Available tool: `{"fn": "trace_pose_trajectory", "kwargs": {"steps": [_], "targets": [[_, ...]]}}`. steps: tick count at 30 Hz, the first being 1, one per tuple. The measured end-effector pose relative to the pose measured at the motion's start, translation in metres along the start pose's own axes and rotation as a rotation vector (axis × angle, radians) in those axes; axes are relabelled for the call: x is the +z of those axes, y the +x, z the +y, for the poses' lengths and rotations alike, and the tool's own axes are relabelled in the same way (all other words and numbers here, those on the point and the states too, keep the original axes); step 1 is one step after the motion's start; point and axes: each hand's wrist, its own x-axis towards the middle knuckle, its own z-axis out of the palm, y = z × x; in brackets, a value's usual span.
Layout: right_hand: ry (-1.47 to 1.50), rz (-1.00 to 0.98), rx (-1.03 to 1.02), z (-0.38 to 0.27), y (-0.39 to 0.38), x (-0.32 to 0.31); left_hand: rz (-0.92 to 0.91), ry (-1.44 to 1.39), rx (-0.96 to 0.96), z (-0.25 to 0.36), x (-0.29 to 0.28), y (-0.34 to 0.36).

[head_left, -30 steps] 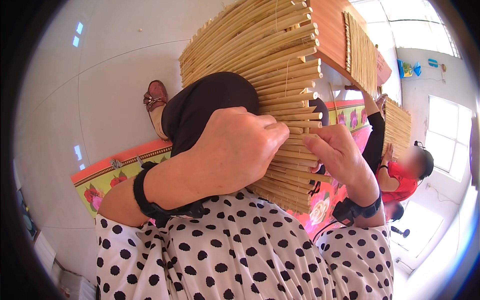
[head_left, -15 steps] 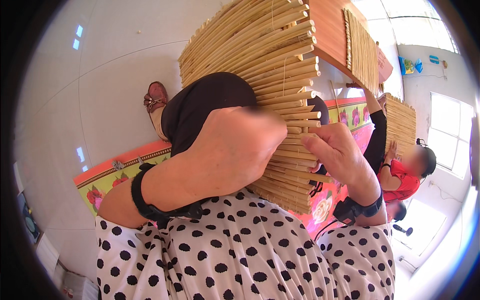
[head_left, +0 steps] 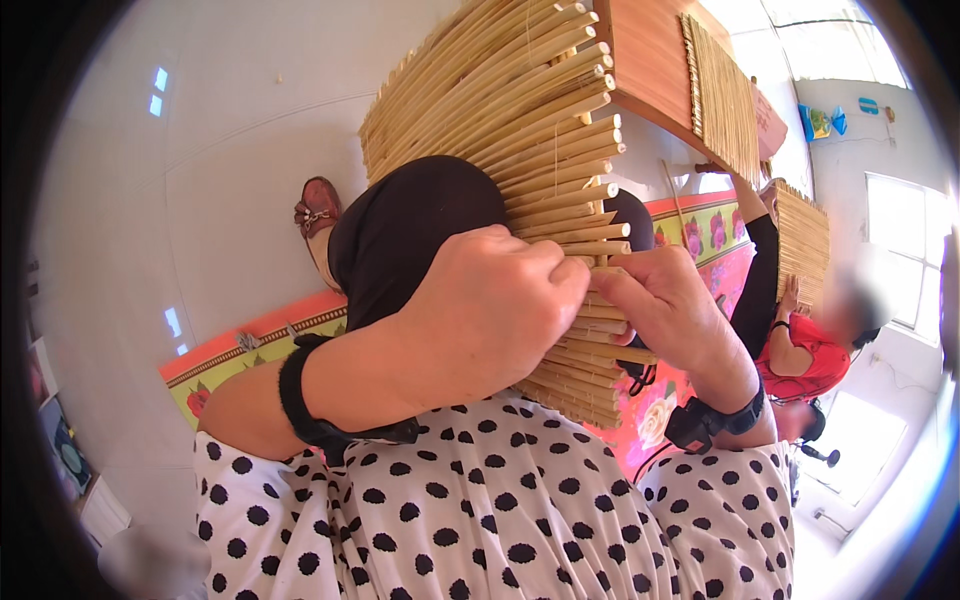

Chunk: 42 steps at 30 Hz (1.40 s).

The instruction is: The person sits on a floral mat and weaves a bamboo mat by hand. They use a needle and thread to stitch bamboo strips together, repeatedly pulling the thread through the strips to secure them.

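A mat of pale straw-coloured reed stalks (head_left: 480,100) bound side by side lies across my lap, over a black-clad knee (head_left: 420,220). Above its right edge, my left hand (head_left: 505,300) is closed in a pinch; its curled fingers hide whatever they hold. My right hand (head_left: 660,295) grips the stalk ends there, thumb on top and fingers bent round beneath. The two thumbs almost meet at the edge. Thin binding thread shows faintly on the mat farther up.
Beyond the mat stands a reddish-brown wooden table (head_left: 655,60) with another reed mat (head_left: 720,95). At right, a person in a red top (head_left: 805,355) handles a similar mat (head_left: 803,240). Flowered cloth (head_left: 650,410) lies under me. A brown shoe (head_left: 318,205) rests on pale floor tiles.
My left hand has moved slightly right, closing up to my right hand at the mat edge. The right hand stays in nearly the same place. The view has shifted a little.
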Motion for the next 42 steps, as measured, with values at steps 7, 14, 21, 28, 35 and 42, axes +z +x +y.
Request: {"fn": "trace_pose_trajectory", "kwargs": {"steps": [7,14,21,28,35,42], "targets": [[0.05,0.003,-0.093,0.004,-0.002,0.002,-0.126,-0.022,-0.086,-0.006,-0.011,-0.003],[0.263,0.044,-0.284,0.033,-0.011,0.01,-0.302,-0.114,-0.185,-0.007,-0.032,0.01],[0.534,0.259,-0.419,0.065,-0.022,0.049,-0.482,-0.164,-0.361,-0.001,-0.046,0.021],[0.379,0.435,-0.663,0.081,-0.02,0.06,-0.552,-0.121,-0.513,0.01,-0.047,0.026],[0.466,0.426,-0.736,0.086,-0.014,0.065,-0.604,-0.086,-0.602,0.018,-0.051,0.032],[0.54,0.411,-0.82,0.088,-0.009,0.074,-0.513,-0.09,-0.596,0.016,-0.053,0.011]]}}
